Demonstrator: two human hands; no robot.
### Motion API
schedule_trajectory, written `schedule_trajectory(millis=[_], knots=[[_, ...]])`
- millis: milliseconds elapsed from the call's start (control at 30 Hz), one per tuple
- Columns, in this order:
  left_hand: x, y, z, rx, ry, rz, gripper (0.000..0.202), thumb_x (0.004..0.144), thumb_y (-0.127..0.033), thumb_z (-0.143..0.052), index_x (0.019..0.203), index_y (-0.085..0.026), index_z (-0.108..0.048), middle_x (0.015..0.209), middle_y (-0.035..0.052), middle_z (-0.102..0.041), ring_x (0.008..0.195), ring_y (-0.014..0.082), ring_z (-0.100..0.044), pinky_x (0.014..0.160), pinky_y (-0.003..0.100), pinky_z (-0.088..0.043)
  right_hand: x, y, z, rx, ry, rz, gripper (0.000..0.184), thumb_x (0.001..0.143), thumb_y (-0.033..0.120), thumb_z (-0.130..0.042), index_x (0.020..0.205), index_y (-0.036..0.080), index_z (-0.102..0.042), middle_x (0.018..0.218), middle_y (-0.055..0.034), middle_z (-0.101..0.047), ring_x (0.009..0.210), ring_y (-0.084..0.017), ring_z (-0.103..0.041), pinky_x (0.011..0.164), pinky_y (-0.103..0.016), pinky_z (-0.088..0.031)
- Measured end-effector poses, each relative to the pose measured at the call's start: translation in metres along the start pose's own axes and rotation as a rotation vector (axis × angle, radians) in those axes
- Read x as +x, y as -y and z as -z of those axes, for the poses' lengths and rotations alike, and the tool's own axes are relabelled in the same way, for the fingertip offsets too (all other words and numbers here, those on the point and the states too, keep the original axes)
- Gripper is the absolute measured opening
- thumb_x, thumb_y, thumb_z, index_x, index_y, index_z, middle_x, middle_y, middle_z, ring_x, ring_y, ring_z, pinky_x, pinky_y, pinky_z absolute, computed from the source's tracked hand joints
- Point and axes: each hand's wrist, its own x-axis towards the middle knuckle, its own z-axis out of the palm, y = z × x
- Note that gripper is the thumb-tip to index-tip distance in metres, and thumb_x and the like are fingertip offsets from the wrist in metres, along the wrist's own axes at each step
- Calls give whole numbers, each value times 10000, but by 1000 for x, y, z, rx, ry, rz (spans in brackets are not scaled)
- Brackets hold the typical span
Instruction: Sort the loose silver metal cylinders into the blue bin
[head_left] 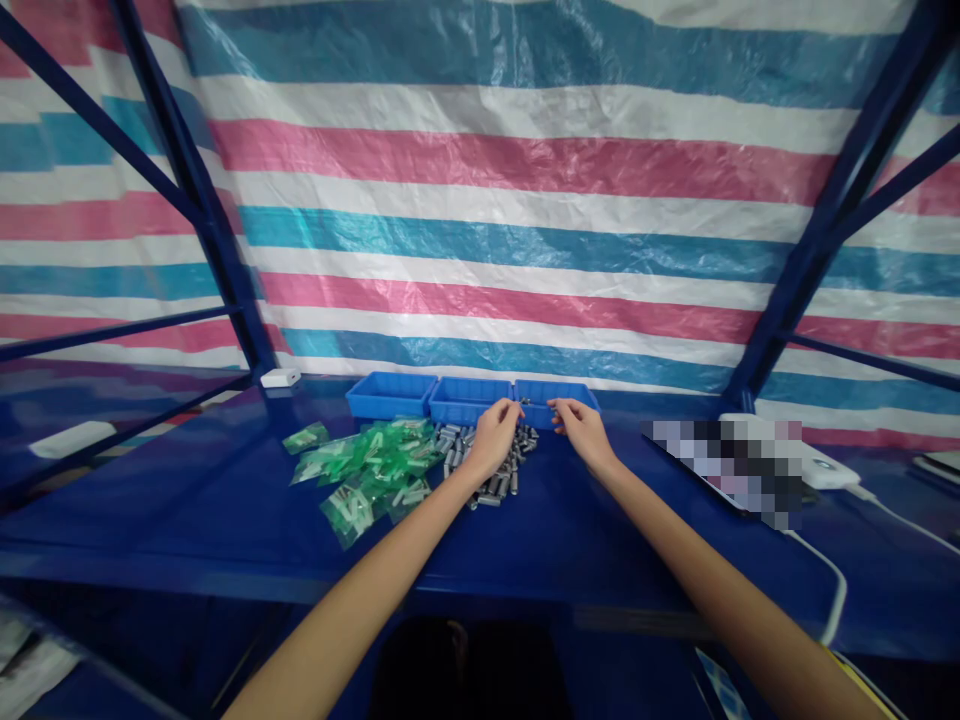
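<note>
My left hand (495, 435) reaches over a heap of small grey metal cylinders (487, 470) on the blue bench, fingers pinched on one small metal piece held near the right-hand blue tray (581, 392). My right hand (581, 428) is beside it, its fingers curled in a pinch; what they hold is too small to make out. A pile of small green-printed plastic bags (367, 468) lies to the left of the cylinders. Two more blue trays (390, 395) (471, 398) stand in a row at the back.
A striped pink, blue and white tarpaulin (510, 180) closes the back. Dark blue frame posts (202, 200) (832, 220) stand at both sides. A white charger block (280, 377) sits at the back left, a white device with a cable (825, 470) at the right.
</note>
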Motion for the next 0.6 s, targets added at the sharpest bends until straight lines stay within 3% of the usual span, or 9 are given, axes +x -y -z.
schedule_trajectory(millis=[200,300,400,533,600], knots=[[-1,-2,1,-4,-15,-1,259,819,-321,-377,663,-170,-519,625,-21,-478,630,116,-446,608,231,-328,0,2,4,-75,6,3,398,721,484,-561,827,122,-691,538,-24,-591,483,-129,-536,456,-226,-432],[-1,-4,1,-3,-17,4,267,823,-319,-370,655,-170,-515,620,-22,-476,622,114,-442,608,232,-329,1,6,4,-2,6,18,458,686,462,-620,1001,131,-650,768,-75,-677,629,-168,-620,505,-239,-480],[-1,-4,1,-3,-18,0,265,820,-323,-375,651,-171,-511,615,-25,-472,617,114,-441,607,234,-330,1,8,5,4,40,85,552,676,439,-641,1154,169,-574,1044,-101,-656,736,-187,-646,560,-267,-512],[-1,-2,0,-16,-15,-6,251,806,-322,-384,652,-173,-513,608,-26,-460,611,116,-434,598,236,-327,-5,8,6,-364,210,205,296,686,379,-640,922,207,-687,917,-48,-688,657,-160,-630,652,-300,-498],[-1,-2,0,-26,-17,-15,241,799,-306,-383,644,-172,-509,613,-24,-462,613,116,-432,602,237,-329,-10,7,7,-547,321,234,264,661,365,-660,895,246,-696,932,-23,-680,661,-152,-623,660,-297,-484]])
